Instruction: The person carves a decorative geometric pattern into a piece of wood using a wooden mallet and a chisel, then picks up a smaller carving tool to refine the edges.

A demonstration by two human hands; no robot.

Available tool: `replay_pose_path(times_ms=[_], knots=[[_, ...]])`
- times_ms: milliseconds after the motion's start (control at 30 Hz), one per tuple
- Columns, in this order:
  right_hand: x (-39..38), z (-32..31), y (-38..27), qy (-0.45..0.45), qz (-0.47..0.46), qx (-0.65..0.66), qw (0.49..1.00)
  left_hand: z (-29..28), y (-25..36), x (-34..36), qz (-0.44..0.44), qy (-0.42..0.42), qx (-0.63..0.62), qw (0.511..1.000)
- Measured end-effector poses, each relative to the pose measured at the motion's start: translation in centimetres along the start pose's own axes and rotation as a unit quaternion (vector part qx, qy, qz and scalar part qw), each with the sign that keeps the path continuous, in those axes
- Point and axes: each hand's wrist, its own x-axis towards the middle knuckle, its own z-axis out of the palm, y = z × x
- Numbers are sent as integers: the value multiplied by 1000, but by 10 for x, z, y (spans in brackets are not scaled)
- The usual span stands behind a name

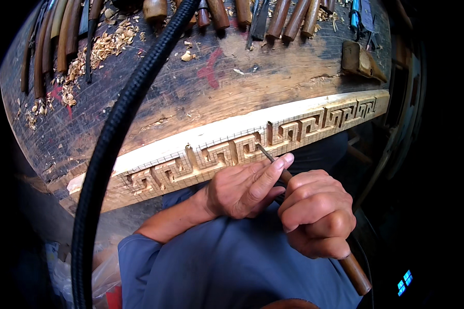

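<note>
A long pale wooden board (165, 149) lies along the bench's near edge. A pencilled grid and a carved, stepped meander pattern run along its side. My right hand (317, 213) is wrapped in a fist round the brown wooden handle of a carving chisel (356, 274), whose butt sticks out below the fist. The chisel's thin metal shaft slants up and left, its tip in a carved recess near the board's middle. Against the board's near side, my left hand (247, 190) steadies the chisel close to the blade, thumb and fingers along the shaft. Its grip is partly hidden.
Wood-handled carving tools (62, 41) line the far left of the worn bench (191, 92), with more along its far edge. Wood shavings (105, 49) are heaped among them. A wooden mallet-like block (361, 62) sits far right. A thick black braided cable (123, 113) crosses the view.
</note>
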Motion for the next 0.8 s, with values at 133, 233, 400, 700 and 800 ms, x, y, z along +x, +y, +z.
replay_pose_path(times_ms=[133,233,400,700,800], knots=[[-3,2,2,-33,-10,-65,997,-1,-1,-1,3,-3,-13,1000],[-4,7,13,-21,-25,-80,996,-7,1,3,8,-21,35,999],[-8,1,16,-39,-35,-56,997,-3,-2,-2,18,-6,41,999],[-18,-8,-3,-78,-63,-10,995,1,-2,-2,18,0,-7,1000],[-22,-4,-10,35,-57,-7,998,1,0,-3,8,-18,-22,1000]])
